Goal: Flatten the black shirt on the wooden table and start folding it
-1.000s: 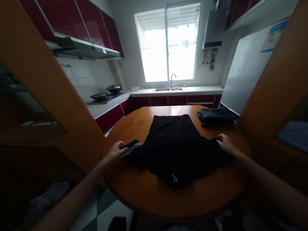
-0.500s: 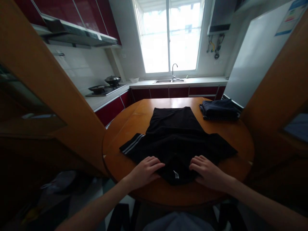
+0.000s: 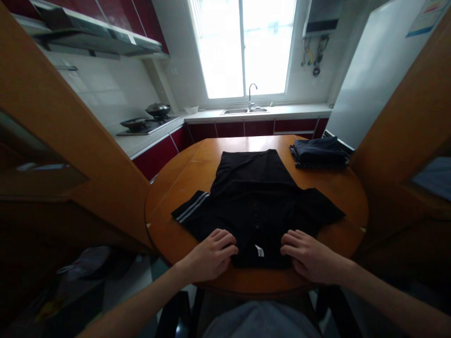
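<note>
A black short-sleeved shirt (image 3: pixel 253 192) lies spread front up, its hem toward the window and its collar toward me. Two pale stripes cross the cuff of the sleeve on the left, and a white label shows inside the neck. My left hand (image 3: pixel 214 253) is closed on the shirt's edge just left of the collar, fingertips pinching the cloth. On the other side of the collar, my right hand (image 3: pixel 310 256) pinches the edge in the same way. Both thumbs are partly hidden.
The shirt rests on a round wooden table (image 3: pixel 179 173). A stack of folded dark clothes (image 3: pixel 319 152) sits at its far right. Beyond are a counter with a sink (image 3: pixel 244 111), a stove (image 3: pixel 148 126) with pans, and a white fridge (image 3: pixel 373 70). Wooden door frames stand on both sides.
The collar edge, which bowed toward me in a point, now lies straighter. My hands have moved slightly apart, still at the collar. The whole view has shifted a little.
</note>
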Action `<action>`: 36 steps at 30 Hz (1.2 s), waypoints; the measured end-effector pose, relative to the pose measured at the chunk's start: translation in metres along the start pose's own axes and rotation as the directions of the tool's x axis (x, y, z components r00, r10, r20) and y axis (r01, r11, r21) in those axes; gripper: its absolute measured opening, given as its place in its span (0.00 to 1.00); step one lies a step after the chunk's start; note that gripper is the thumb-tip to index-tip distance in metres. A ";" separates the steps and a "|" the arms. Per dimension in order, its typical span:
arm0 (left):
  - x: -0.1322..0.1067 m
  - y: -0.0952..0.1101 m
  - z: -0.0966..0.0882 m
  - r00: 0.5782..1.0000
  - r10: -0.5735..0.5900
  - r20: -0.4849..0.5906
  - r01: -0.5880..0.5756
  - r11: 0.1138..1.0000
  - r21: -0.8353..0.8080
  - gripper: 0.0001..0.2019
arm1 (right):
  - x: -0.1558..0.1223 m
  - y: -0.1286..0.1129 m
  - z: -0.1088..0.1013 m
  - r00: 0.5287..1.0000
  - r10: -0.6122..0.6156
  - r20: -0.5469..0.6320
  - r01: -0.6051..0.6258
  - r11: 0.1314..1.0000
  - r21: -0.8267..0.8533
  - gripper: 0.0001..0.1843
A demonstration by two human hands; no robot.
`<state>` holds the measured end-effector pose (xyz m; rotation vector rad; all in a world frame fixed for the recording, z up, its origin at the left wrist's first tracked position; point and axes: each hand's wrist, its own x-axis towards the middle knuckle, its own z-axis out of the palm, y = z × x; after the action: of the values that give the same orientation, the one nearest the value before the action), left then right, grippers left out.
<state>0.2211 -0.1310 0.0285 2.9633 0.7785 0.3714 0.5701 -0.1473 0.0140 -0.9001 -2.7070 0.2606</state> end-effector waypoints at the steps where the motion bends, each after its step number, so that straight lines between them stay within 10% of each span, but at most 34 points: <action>1: 0.000 0.000 -0.003 1.000 0.002 0.014 -0.001 0.998 -0.068 0.14 | -0.001 0.000 -0.005 1.000 -0.002 0.023 0.000 0.997 0.078 0.14; 5: 0.003 -0.002 -0.010 0.990 0.050 0.129 -0.021 0.977 -0.214 0.34 | 0.002 0.007 -0.015 0.999 0.009 -0.054 0.004 0.973 0.230 0.10; 12: -0.001 0.023 -0.004 0.956 0.015 0.293 0.053 0.973 -0.225 0.49 | -0.005 -0.003 0.009 0.994 0.046 0.096 -0.064 0.979 0.194 0.39; 17: 0.009 0.015 -0.038 0.937 0.100 0.334 0.029 0.932 -0.362 0.40 | 0.002 0.007 -0.012 0.994 0.109 -0.019 -0.099 0.947 0.305 0.18; 21: 0.046 -0.069 -0.054 0.978 -0.197 0.065 0.207 0.933 -0.294 0.21 | 0.048 0.080 -0.045 0.925 0.286 -0.252 -0.214 0.936 0.278 0.12; 25: 0.088 -0.202 -0.049 0.843 -0.520 -0.135 0.459 0.827 -0.324 0.19 | 0.113 0.184 -0.071 0.822 0.487 -0.294 -0.435 0.871 0.226 0.10; 30: 0.125 -0.338 -0.045 0.681 -0.726 -0.097 0.700 0.684 -0.208 0.17 | 0.185 0.289 -0.084 0.723 0.650 -0.232 -0.657 0.752 0.059 0.11; 36: 0.168 -0.433 -0.030 0.614 -0.786 -0.072 0.767 0.616 -0.179 0.17 | 0.250 0.381 -0.069 0.649 0.743 -0.165 -0.745 0.664 0.059 0.11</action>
<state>0.1488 0.3283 0.0453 2.1618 1.8565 0.5292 0.6122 0.3109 0.0326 -1.9190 -2.0220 0.2977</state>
